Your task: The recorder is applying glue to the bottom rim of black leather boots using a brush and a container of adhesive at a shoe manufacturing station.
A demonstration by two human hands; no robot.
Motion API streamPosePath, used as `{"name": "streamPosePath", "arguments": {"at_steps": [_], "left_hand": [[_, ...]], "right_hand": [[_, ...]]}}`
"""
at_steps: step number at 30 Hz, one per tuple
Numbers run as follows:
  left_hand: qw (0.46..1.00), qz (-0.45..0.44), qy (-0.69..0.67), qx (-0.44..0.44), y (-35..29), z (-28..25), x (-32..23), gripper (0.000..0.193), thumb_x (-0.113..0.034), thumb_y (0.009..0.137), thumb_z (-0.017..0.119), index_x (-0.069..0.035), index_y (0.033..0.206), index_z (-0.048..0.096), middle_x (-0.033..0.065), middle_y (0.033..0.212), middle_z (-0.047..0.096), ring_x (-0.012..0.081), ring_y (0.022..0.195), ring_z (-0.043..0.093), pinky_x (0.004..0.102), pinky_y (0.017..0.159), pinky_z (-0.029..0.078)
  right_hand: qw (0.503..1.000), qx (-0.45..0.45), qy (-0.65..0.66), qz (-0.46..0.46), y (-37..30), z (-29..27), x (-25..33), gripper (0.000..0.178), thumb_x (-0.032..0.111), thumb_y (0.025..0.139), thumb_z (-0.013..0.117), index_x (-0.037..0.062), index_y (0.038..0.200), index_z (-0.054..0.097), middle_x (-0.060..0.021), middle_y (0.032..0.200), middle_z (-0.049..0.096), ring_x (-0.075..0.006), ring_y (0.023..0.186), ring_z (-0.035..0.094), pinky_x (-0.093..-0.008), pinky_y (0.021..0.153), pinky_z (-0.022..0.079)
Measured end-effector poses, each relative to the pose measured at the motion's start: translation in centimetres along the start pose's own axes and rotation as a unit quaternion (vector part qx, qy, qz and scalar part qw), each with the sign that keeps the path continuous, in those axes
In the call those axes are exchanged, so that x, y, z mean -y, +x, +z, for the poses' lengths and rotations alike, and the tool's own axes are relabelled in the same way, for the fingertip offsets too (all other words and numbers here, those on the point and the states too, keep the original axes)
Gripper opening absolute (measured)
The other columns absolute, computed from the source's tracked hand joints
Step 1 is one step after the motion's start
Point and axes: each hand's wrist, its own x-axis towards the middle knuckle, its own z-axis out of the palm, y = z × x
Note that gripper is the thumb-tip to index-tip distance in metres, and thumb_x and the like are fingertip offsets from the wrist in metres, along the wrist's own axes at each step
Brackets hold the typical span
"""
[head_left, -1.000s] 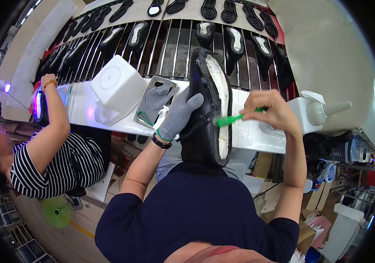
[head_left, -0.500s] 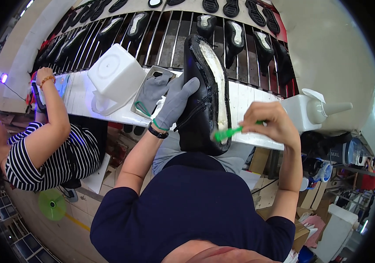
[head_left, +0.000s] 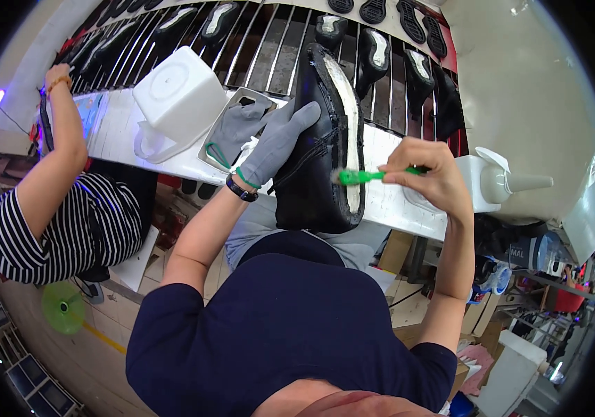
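Note:
A black boot upper is held with its underside turned up; a whitish strip runs down the middle of that underside. My left hand, in a grey glove with a green cuff, is closed around the boot's side, thumb on the black leather. Bare, my right hand pinches the handle of a green toothbrush. The bristle end lies over the lower part of the boot's underside, at the edge of the white strip. Whether the bristles press on it cannot be made out.
Beyond the white bench runs a rack of metal rods bearing several black boots. A white jug and a tray with a grey glove stand left; a white bottle stands right. A co-worker in stripes sits left.
The toothbrush has moved up along the boot's underside from near its lower end. My left hand still holds the boot. The whole view has shifted slightly.

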Motion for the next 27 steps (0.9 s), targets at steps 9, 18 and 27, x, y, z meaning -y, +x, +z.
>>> {"name": "streamPosePath", "arguments": {"at_steps": [9, 18, 27], "left_hand": [[0.994, -0.094, -0.047, 0.043, 1.1, -0.3, 1.0, 0.051, -0.044, 0.098, 0.058, 0.002, 0.121, 0.062, 0.0045, 0.102, 0.068, 0.0080, 0.083, 0.063, 0.0229, 0.076, 0.052], [0.912, -0.309, -0.227, 0.142, 0.9, 0.7, 3.5, 0.041, -0.039, 0.101, 0.054, -0.004, 0.119, 0.065, 0.0077, 0.106, 0.073, 0.0133, 0.084, 0.071, 0.0263, 0.079, 0.058], [0.941, -0.157, -0.170, 0.248, -1.9, 3.0, 5.7, 0.038, -0.041, 0.103, 0.051, -0.009, 0.121, 0.062, 0.0035, 0.108, 0.069, 0.0082, 0.086, 0.066, 0.0247, 0.078, 0.054]], "right_hand": [[0.996, 0.078, -0.026, -0.019, -0.1, -0.3, 0.9, 0.013, 0.001, 0.073, 0.082, -0.0014, 0.078, 0.071, -0.0068, 0.075, 0.068, -0.0180, 0.074, 0.068, -0.0300, 0.065, 0.051], [0.990, 0.139, -0.002, -0.004, 1.7, -0.6, 0.5, 0.013, 0.002, 0.072, 0.083, 0.0002, 0.082, 0.075, -0.0073, 0.079, 0.071, -0.0173, 0.074, 0.068, -0.0288, 0.066, 0.050], [0.988, 0.149, 0.045, -0.022, 2.8, -0.3, -0.1, 0.013, 0.002, 0.071, 0.084, -0.0003, 0.081, 0.074, -0.0082, 0.081, 0.071, -0.0175, 0.077, 0.069, -0.0291, 0.069, 0.052]]}}
